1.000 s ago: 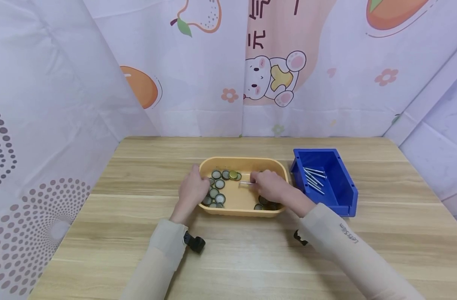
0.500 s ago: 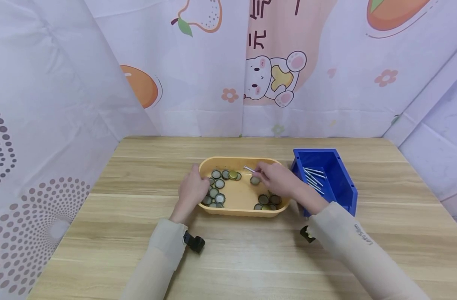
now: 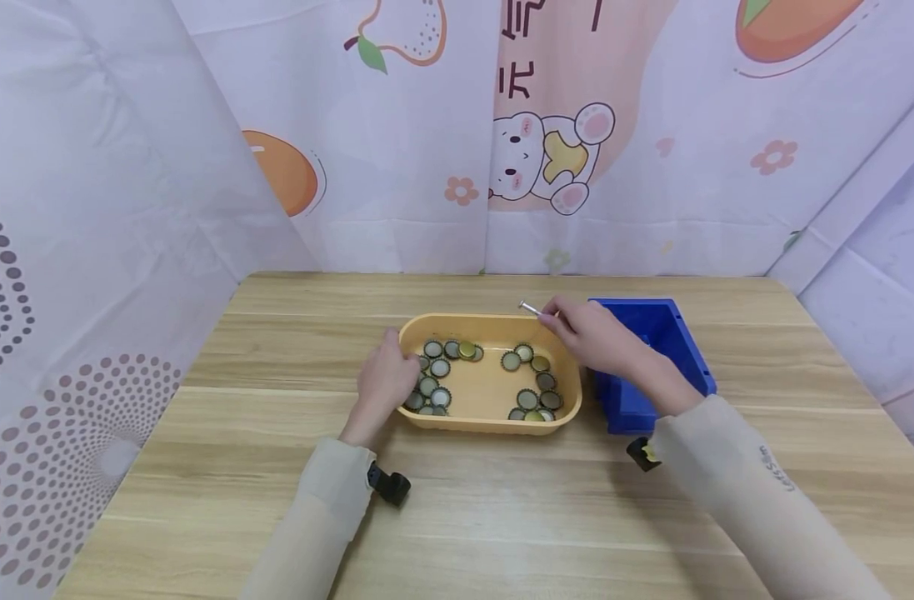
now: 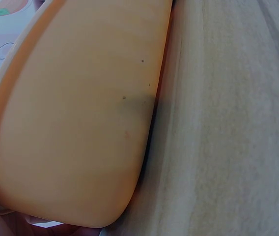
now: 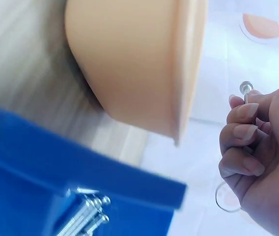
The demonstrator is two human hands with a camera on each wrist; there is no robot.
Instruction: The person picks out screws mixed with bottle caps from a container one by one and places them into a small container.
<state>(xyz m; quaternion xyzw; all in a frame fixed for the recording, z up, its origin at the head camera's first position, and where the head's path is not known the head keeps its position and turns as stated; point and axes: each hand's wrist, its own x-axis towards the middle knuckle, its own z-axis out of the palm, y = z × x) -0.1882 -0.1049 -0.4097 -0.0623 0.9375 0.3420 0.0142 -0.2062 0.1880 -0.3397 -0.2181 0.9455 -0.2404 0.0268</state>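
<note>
My left hand [image 3: 387, 375] grips the left end of the yellow-orange plastic basket [image 3: 494, 424]. In the left wrist view the basket's outer wall [image 4: 80, 113] fills much of the picture, with a bit of the hand at the lower left. My right hand [image 3: 599, 333] is raised over the gap between basket and blue bin [image 3: 689, 358]. It pinches a silver screw [image 3: 530, 308] between thumb and fingers, flat head pointing away to the left; the right wrist view shows the screw head [image 5: 246, 87] past the curled fingers.
Bottle caps lie in the basket in two groups, left caps [image 3: 441, 368] and right caps [image 3: 527, 400]. More screws [image 5: 83, 216] lie in the bin, mostly hidden by my right arm in the head view. A printed curtain [image 3: 397, 167] hangs behind the wooden table [image 3: 314, 333].
My right hand has lifted the screw from inside the basket, up and right past the rim towards the bin, uncovering the right caps. The left hand has stayed on the basket.
</note>
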